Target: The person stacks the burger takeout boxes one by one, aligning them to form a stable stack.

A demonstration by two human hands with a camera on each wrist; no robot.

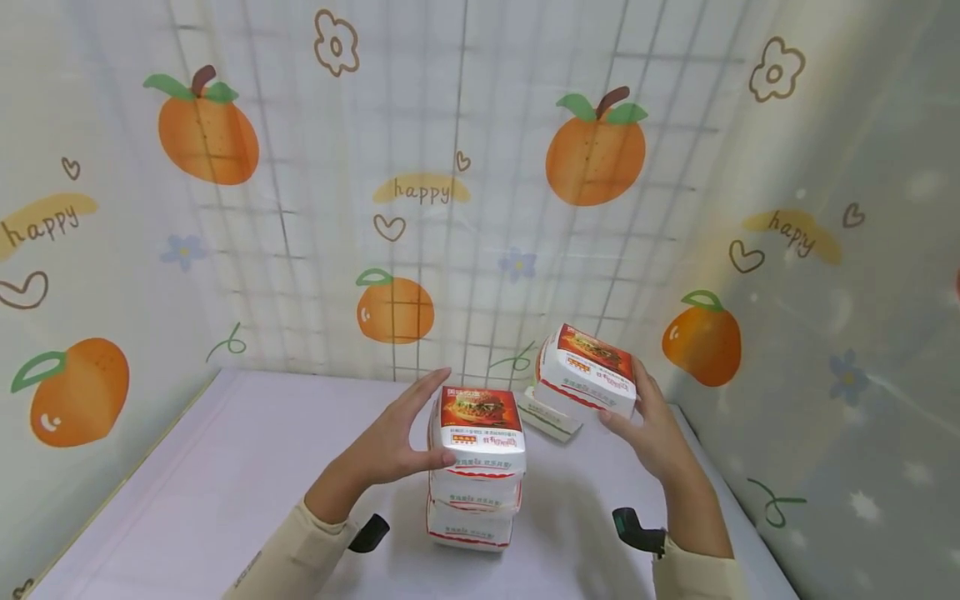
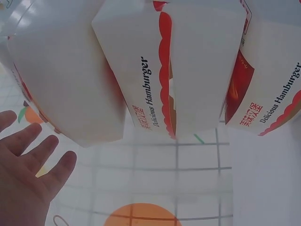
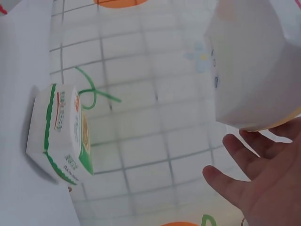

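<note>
Three white-and-red hamburger boxes (image 1: 477,487) are stacked on the table, slightly askew, each lid's edge trimmed with a red wavy line. My left hand (image 1: 405,437) is spread around the left side of the top box (image 1: 480,423), thumb at its front and fingers toward its back. In the left wrist view those fingers (image 2: 40,146) are straight and close to the box. To the right of the stack, my right hand (image 1: 645,421) holds another hamburger box (image 1: 588,375), tilted and raised, thumb at the front and fingers along its right side.
A smaller white box with green trim (image 3: 59,134) stands on the table (image 1: 300,417) behind the raised box, partly hidden by it in the head view. A patterned curtain (image 1: 480,108) with oranges and a wire grid behind it borders the back and sides.
</note>
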